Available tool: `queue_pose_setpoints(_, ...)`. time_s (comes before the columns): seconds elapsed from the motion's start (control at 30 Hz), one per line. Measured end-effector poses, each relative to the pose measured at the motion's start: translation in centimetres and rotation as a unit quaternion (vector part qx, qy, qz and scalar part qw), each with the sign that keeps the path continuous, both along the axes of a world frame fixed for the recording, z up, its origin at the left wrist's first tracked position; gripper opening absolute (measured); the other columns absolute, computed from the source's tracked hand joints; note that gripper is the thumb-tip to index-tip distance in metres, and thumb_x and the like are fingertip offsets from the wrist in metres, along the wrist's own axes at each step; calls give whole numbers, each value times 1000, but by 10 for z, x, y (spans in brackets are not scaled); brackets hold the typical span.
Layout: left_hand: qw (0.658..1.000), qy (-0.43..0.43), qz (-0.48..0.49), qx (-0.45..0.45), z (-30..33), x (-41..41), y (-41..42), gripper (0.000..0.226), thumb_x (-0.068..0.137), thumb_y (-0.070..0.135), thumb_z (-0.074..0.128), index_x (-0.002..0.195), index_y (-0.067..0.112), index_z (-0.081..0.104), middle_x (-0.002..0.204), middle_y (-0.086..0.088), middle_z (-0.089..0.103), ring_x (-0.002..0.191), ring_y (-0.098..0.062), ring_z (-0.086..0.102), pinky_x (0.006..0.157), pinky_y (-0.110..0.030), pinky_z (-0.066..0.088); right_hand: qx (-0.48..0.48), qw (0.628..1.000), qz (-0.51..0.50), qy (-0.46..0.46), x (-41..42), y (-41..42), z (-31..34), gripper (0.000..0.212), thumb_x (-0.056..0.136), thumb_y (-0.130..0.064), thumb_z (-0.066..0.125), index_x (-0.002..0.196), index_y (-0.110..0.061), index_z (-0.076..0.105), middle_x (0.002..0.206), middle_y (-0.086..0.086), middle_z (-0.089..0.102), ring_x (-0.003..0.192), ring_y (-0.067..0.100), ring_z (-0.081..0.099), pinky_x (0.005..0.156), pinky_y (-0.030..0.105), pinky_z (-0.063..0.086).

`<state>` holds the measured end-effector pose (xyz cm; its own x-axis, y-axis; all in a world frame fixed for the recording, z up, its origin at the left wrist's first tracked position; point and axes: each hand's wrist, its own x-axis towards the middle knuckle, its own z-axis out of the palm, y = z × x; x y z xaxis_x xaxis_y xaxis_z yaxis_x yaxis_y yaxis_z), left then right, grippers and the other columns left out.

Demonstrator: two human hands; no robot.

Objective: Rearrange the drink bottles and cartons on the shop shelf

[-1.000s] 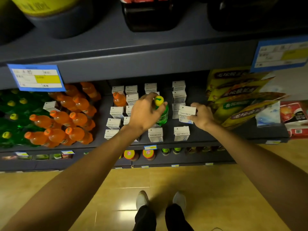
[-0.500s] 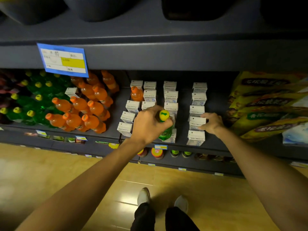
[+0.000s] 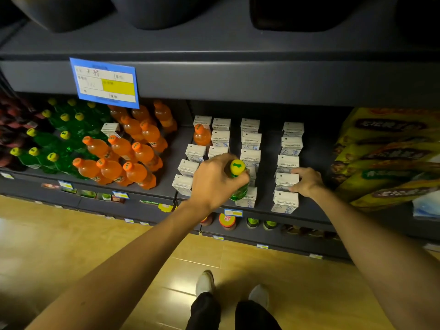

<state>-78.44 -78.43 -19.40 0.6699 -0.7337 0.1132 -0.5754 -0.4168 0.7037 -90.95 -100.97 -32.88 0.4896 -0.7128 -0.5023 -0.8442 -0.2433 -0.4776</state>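
Green bottle [image 3: 238, 186], yellow-capped, is being gripped around its neck by the left hand [image 3: 215, 181], fingers curled, among the white cartons [image 3: 250, 139] on the shelf [image 3: 166, 189]. Right of the bottle, a carton [image 3: 286, 181] in the outer column is being held by the right hand [image 3: 307, 182], fingers bent around it. Orange bottles [image 3: 133, 151] are being kept left of the cartons.

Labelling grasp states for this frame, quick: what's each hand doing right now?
Left hand: closed around the green bottle, just below its yellow cap.
Right hand: fingers curled on a white carton in the right-most row.
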Motion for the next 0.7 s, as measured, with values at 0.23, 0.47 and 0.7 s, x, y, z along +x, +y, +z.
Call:
queue_pose_setpoints(0.23, 1000, -8, -3, 0, 9, -8, 4, 23, 78, 36, 71, 93, 20, 65, 73, 11, 61, 63, -2, 54, 57, -18, 42, -29, 999, -5, -26, -10, 2, 25, 56, 77, -6, 75, 129, -11, 55, 129, 16, 54, 121, 30, 48, 100, 33, 40)
queue_pose_setpoints(0.47, 1000, 12, 17, 1, 21, -8, 26, 24, 76, 42, 67, 92, 24, 65, 79, 9, 66, 72, -9, 61, 64, -33, 53, -121, 988, -10, -99, -12, 14, 61, 34, 85, -15, 69, 116, -4, 63, 114, 17, 66, 107, 29, 60, 91, 30, 45)
queue_pose_setpoints(0.7, 998, 36, 44, -29, 29, 11, 76, 20, 76, 39, 70, 87, 24, 65, 75, 4, 68, 71, -12, 64, 64, -39, 54, -149, 971, 1, -185, 15, 75, 104, 24, 87, -20, 66, 106, -5, 68, 98, 15, 71, 92, 26, 66, 78, 23, 46)
